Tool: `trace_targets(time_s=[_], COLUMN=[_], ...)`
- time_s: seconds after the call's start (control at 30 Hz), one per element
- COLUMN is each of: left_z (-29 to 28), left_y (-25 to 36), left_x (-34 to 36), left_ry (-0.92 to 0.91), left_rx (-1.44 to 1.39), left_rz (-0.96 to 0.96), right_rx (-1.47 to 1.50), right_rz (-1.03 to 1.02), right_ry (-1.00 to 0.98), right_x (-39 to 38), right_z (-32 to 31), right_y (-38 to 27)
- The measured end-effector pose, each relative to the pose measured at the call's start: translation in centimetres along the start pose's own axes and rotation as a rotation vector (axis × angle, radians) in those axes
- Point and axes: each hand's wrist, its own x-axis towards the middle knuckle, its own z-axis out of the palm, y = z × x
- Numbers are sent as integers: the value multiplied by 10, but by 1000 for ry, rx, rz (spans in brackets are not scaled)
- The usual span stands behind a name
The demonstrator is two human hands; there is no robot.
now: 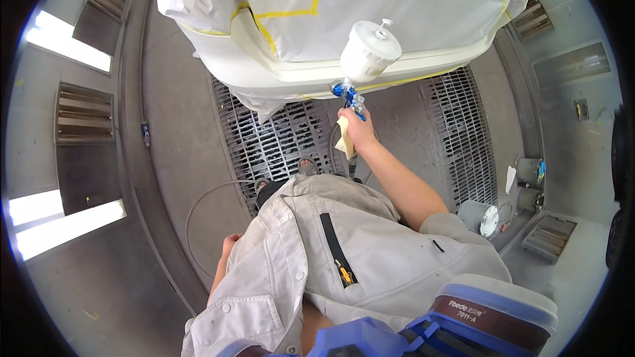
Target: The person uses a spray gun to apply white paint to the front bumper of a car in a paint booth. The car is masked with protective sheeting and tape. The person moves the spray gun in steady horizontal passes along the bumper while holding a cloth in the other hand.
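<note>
My right hand (359,131) is wrapped round the grip of a blue and silver spray gun (346,92). A white cup (370,50) with a lid sits on top of the gun. A pale yellow cloth or paper piece (344,137) is caught beside the grip. Beyond the gun, close to its front, stretches a white car bumper (297,74). White masking sheet (397,6) with yellow tape covers the car above it. My left hand (231,244) hangs low by my left side, partly behind my jacket; its fingers are mostly hidden.
Metal floor grates (271,135) lie below the bumper, with another grate (463,139) to the right. An air hose (198,205) curves over the floor at left. Several containers, including a tub (477,217), stand by the right wall. Part of a respirator (483,311) fills the lower edge.
</note>
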Motion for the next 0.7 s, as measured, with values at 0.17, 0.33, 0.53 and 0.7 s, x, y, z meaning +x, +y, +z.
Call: trace_targets(time_s=[0.17,0.33,0.53,0.7], left_z=[5,15,20,19], left_y=[-21,-43,-56,-49], left_x=[22,40,36,8], left_ry=[-38,-126,7,140], left_rx=[387,231,243,253], left_rz=[62,114,121,11], right_rx=[-15,26,2,-37], right_rz=[-48,-43,-65,19], right_ry=[35,1,-20,-55], right_x=[2,0,3,4], right_z=[3,7,11,10], right_y=[3,-2,-2,-4])
